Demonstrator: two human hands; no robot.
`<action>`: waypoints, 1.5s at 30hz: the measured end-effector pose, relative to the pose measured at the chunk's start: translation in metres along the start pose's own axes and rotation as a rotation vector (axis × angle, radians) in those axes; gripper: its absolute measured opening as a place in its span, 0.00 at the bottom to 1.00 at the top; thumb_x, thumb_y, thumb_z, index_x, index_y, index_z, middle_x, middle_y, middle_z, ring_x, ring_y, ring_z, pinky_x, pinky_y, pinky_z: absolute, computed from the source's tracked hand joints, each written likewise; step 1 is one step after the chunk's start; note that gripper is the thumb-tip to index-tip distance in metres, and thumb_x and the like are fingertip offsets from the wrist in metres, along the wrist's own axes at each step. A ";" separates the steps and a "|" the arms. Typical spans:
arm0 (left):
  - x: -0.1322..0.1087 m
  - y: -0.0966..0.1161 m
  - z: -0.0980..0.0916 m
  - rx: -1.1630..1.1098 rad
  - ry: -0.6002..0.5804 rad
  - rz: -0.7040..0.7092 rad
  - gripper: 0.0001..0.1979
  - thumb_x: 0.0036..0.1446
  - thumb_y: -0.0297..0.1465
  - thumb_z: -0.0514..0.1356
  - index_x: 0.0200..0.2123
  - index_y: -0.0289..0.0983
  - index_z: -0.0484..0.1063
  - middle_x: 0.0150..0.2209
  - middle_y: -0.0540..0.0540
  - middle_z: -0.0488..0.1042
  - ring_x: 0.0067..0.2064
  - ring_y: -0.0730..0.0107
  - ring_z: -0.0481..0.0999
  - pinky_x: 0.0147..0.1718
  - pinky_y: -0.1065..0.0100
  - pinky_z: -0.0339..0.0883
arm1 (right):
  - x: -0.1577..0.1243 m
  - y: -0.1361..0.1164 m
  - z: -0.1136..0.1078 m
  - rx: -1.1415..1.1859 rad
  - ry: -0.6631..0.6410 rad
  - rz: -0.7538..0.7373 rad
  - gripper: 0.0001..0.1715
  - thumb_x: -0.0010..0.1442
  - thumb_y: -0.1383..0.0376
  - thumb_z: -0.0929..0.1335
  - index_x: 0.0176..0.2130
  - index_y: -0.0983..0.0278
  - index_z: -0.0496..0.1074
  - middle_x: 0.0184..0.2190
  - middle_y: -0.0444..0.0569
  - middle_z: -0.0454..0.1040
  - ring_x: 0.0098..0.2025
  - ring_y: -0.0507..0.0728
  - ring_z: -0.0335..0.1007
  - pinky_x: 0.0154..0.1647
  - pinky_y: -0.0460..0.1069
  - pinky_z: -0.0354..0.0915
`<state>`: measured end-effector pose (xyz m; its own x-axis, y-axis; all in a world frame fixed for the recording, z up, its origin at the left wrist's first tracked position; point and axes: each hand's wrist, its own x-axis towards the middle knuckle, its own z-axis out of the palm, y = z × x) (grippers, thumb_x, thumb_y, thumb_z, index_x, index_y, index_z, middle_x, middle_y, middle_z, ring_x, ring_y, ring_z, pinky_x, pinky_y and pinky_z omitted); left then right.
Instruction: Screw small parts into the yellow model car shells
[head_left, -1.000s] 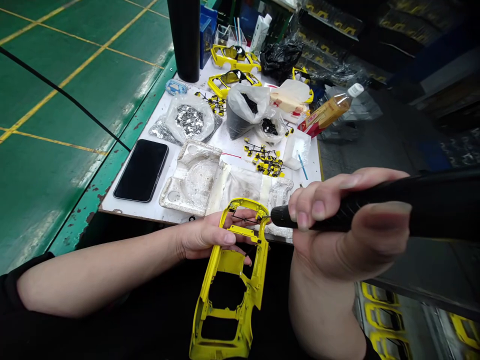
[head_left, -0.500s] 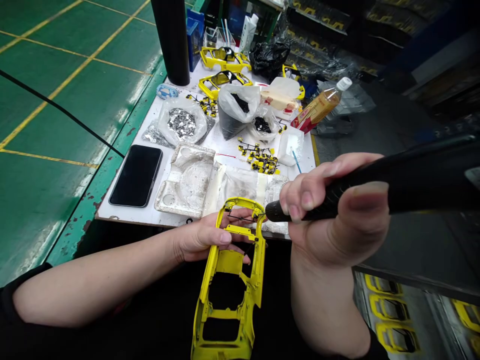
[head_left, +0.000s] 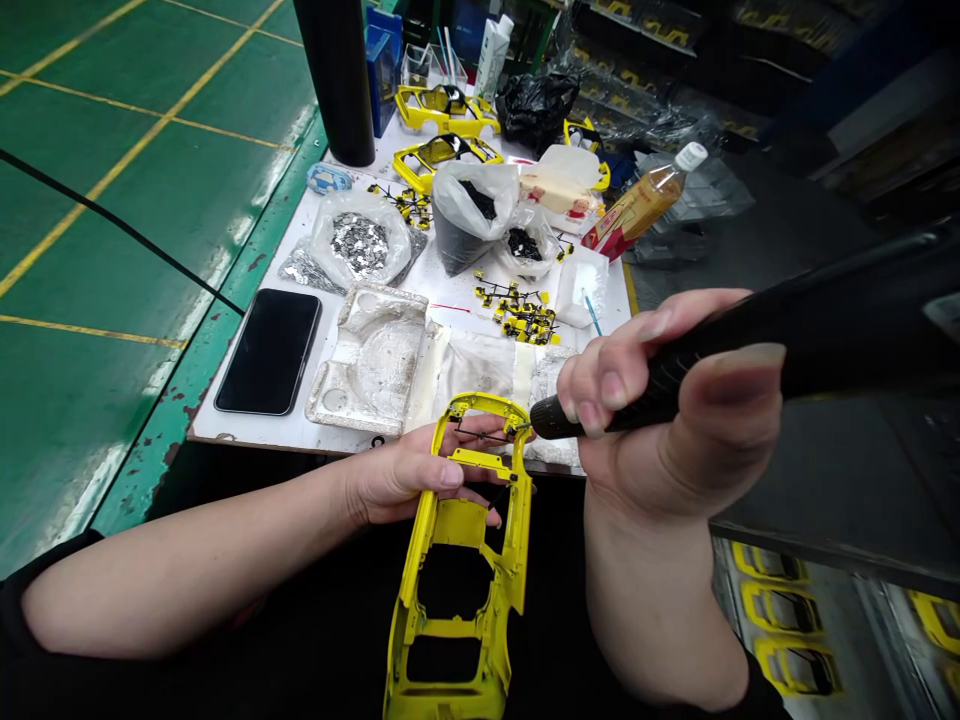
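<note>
A yellow toy car body [head_left: 409, 600], its hollow underside facing me, is gripped in my left hand [head_left: 420, 475]. The thumb lies over its left edge and the other fingers reach beneath it. Thin dark parts cross the opening at its far end. My right hand [head_left: 667, 420] is wrapped around a black electric screwdriver [head_left: 750, 345], which comes in from the right. Its thin tip meets the far right corner of the car body, close to a small dark part there. Whether a screw sits under the tip I cannot make out.
On the white table [head_left: 281, 435] lie a phone [head_left: 268, 350], a foam tray [head_left: 367, 355], bags of silvery pieces [head_left: 358, 245] and black pieces [head_left: 469, 220], small yellow-black parts [head_left: 525, 318] and a drink bottle [head_left: 645, 205]. More yellow bodies [head_left: 784, 607] sit at lower right.
The view has shifted slightly, so the table appears a little further left. Both hands keep their holds, and the screwdriver tip stays at the same corner of the car body.
</note>
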<state>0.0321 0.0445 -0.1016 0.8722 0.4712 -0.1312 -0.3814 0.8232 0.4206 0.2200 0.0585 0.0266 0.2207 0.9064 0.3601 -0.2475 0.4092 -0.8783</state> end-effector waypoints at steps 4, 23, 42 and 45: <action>0.000 0.000 0.000 -0.009 0.001 0.004 0.39 0.50 0.38 0.83 0.63 0.43 0.77 0.71 0.35 0.71 0.64 0.39 0.80 0.55 0.43 0.83 | -0.001 0.000 0.001 0.016 0.019 -0.007 0.21 0.62 0.49 0.83 0.44 0.58 0.79 0.23 0.36 0.67 0.17 0.50 0.58 0.17 0.47 0.59; -0.001 -0.002 -0.001 -0.001 0.022 -0.002 0.43 0.51 0.39 0.83 0.67 0.43 0.73 0.72 0.32 0.71 0.65 0.39 0.79 0.56 0.45 0.82 | -0.013 0.007 0.008 -0.191 0.254 -0.168 0.22 0.58 0.47 0.84 0.36 0.59 0.80 0.28 0.41 0.73 0.30 0.55 0.71 0.34 0.53 0.69; -0.012 -0.004 0.045 0.126 0.300 0.084 0.37 0.52 0.48 0.82 0.62 0.43 0.83 0.72 0.35 0.74 0.66 0.38 0.79 0.57 0.50 0.81 | -0.014 -0.039 -0.056 -0.415 0.113 -0.056 0.18 0.70 0.63 0.79 0.58 0.54 0.81 0.52 0.45 0.82 0.55 0.55 0.79 0.58 0.50 0.75; -0.012 -0.002 0.050 0.105 0.307 0.117 0.36 0.52 0.46 0.82 0.63 0.46 0.83 0.73 0.37 0.73 0.65 0.43 0.80 0.56 0.53 0.81 | -0.041 -0.038 -0.073 -0.565 0.052 0.112 0.17 0.71 0.58 0.79 0.57 0.55 0.82 0.50 0.47 0.84 0.49 0.56 0.82 0.52 0.50 0.78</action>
<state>0.0380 0.0217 -0.0557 0.6855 0.6467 -0.3345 -0.4257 0.7287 0.5364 0.2892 -0.0014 0.0220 0.2720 0.9287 0.2520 0.2670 0.1788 -0.9470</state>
